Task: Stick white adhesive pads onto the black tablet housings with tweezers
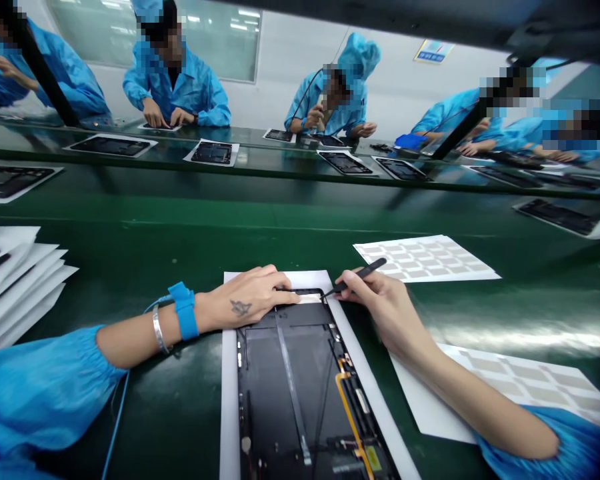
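The left hand lies on the top edge of an open black tablet, and the right hand comes in from the other side. The right hand's grip is closed on a thin black pick that looks like a pen, and its tip sits at that top edge, close to the left fingers. The left hand's grip bends down over the edge, but I cannot tell if it holds something or just presses. Both hands are working at one small spot, where a pale strip shows at the edge. The tablet lies on a white sheet on the green desk, right in front of the person. Inside the tablet is a yellow ribbon cable. One sheet of small tan labels lies just past the right hand, and another lies partly under the right arm. A pile of white sheets sits to the left. A blue strap goes around the left wrist. Across the desk, people in blue gowns bend over their work.
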